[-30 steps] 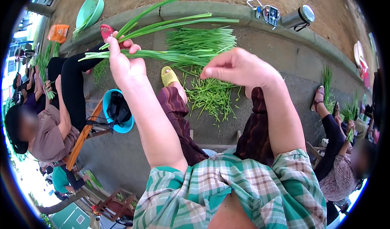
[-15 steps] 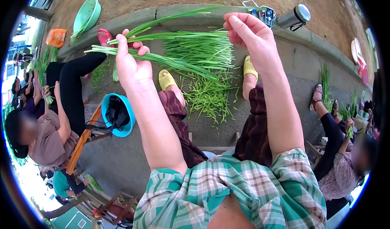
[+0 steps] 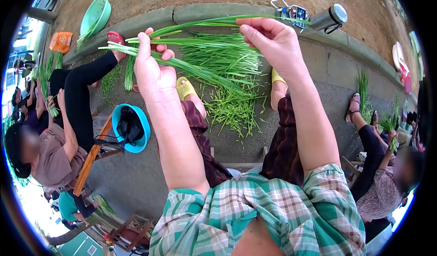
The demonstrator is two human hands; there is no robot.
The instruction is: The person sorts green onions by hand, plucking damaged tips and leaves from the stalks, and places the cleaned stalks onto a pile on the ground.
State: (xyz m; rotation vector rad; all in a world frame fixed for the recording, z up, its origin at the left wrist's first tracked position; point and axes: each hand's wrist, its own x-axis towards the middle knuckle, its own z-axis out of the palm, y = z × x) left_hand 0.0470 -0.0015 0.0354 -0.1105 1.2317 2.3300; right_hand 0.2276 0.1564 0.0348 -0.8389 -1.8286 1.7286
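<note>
My left hand point(image 3: 154, 65) is wrapped round a bunch of long green stalks point(image 3: 195, 69), whose pale ends stick out to the left and whose leaves spread to the right. On the right, my right hand point(image 3: 273, 40) is pinched at the upper leaves of the bunch; whether it grips one is too small to tell. Beneath the hands a pile of long green stalks point(image 3: 223, 53) lies on the pavement. Short cut pieces point(image 3: 234, 108) are scattered nearer to me, between two yellow slippers point(image 3: 185, 88).
A blue bucket point(image 3: 144, 133) holding a black bag stands at left. A green basin point(image 3: 96, 15) and orange bag point(image 3: 61, 42) lie beyond. A metal flask point(image 3: 328, 18) sits on the kerb point(image 3: 205, 12). People sit at left point(image 3: 59, 160) and right point(image 3: 382, 192).
My left hand has shifted slightly right with the bunch. My right hand rose away from the lower stalks, then moved down and left to the upper leaves.
</note>
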